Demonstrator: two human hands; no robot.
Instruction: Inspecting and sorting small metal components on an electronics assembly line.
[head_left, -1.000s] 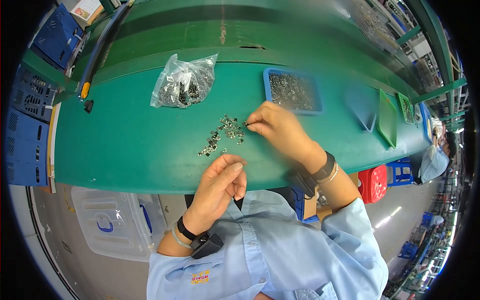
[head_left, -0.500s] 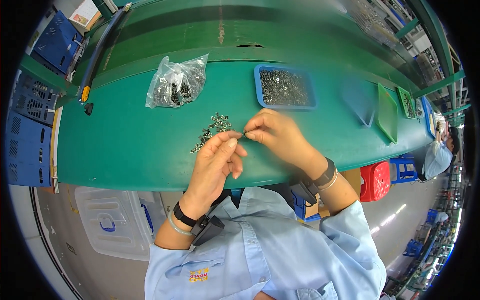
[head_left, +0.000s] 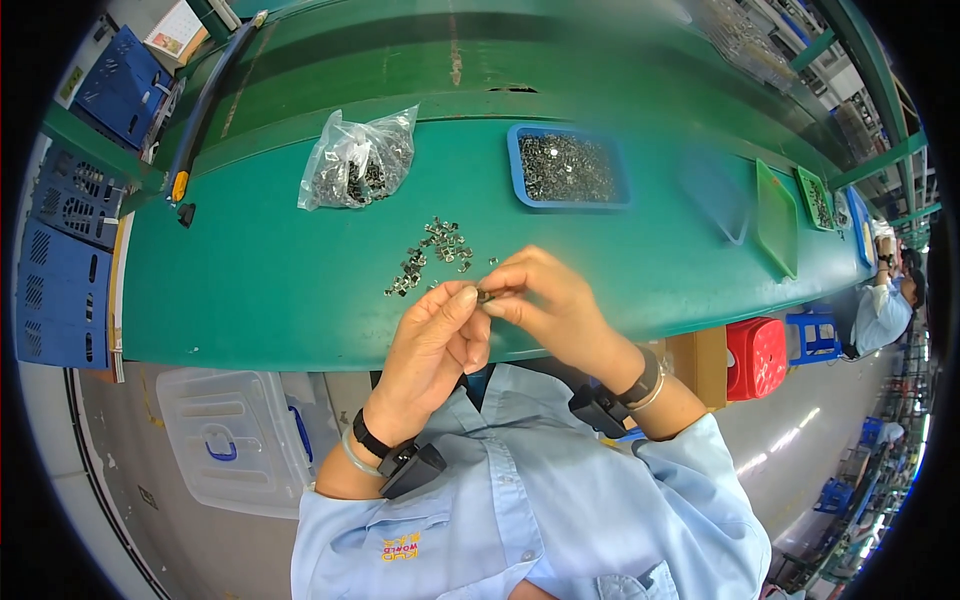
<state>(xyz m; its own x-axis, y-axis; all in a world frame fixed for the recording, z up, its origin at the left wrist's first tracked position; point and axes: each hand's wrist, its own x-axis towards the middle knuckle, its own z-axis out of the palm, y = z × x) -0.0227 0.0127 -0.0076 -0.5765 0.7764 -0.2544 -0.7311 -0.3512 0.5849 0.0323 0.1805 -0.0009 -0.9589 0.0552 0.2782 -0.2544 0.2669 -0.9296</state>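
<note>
1. A small dark part (head_left: 484, 297) sits between the fingertips of both hands, above the near side of the green table (head_left: 240, 275).
2. The right hand (head_left: 553, 302) pinches it, thumb and forefinger nearly together; its other fingers are bent.
3. The left hand (head_left: 432, 335) meets it from the other side, thumb and forefinger narrowed on the part, remaining fingers curled loosely. Its exact contact is too small to tell.
4. Just beyond the hands, a loose pile of small metal and black pieces (head_left: 441, 238) lies on the table; one single piece (head_left: 493, 261) rests to its right.
5. Farther back stand a clear plastic bag (head_left: 358, 168) of similar pieces, at left, and a blue tray (head_left: 575, 206) full of small parts, at right.
6. Well to the right lies a green tray (head_left: 777, 222).
7. Below the table edge are a red stool (head_left: 757, 360) at right and a clear lidded box (head_left: 235, 425) at left.
</note>
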